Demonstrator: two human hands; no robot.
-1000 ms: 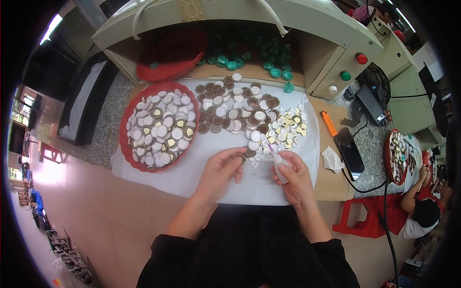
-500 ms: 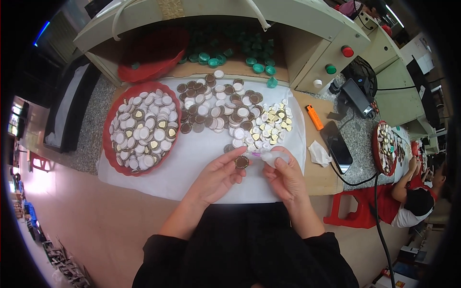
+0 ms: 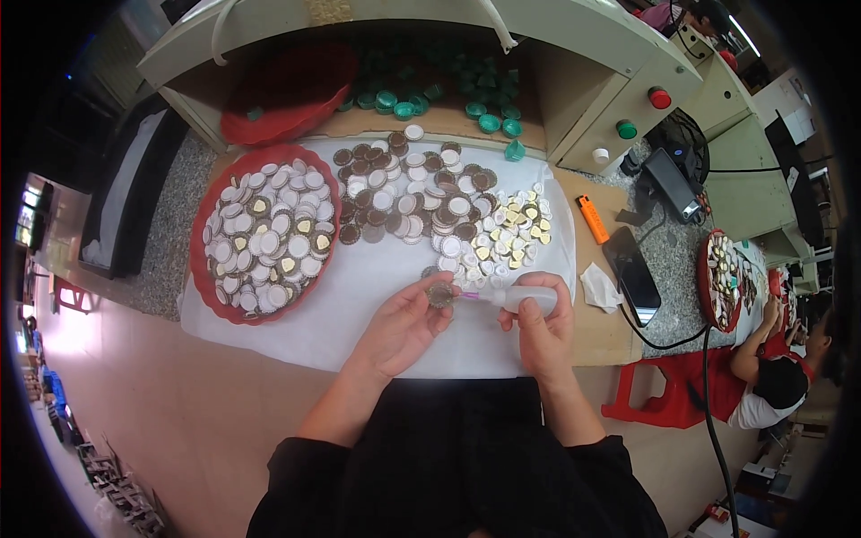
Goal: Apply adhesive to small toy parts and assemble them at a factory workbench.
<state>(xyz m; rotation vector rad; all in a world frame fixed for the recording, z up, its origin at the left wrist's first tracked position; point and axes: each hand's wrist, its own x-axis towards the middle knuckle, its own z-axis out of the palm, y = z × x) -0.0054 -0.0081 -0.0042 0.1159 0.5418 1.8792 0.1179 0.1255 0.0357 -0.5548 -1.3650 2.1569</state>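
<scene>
Between the fingers of my left hand (image 3: 399,325) is a round, brown disc with a scalloped edge (image 3: 439,294). My right hand (image 3: 542,330) grips a small translucent squeeze bottle (image 3: 523,298), which lies almost level. Its thin pink-purple nozzle (image 3: 469,295) points left and reaches the disc's right edge; whether it touches cannot be told. Just beyond my hands, a heap of small white and gold heart-like pieces (image 3: 513,235) lies on the white sheet (image 3: 341,309). Loose brown and white discs (image 3: 408,193) are spread to the left of that heap.
At the left stands a red basin (image 3: 199,269) full of white discs, some bearing gold pieces. Small green cups (image 3: 489,123) sit under the shelf. An orange lighter (image 3: 592,219), a crumpled tissue (image 3: 599,289) and a phone (image 3: 633,278) lie right. Another person (image 3: 778,381) sits far right.
The bottle has turned more level, its nozzle now at the disc. My left hand has shifted the disc slightly left and up, and my right fingers wrap further round the bottle.
</scene>
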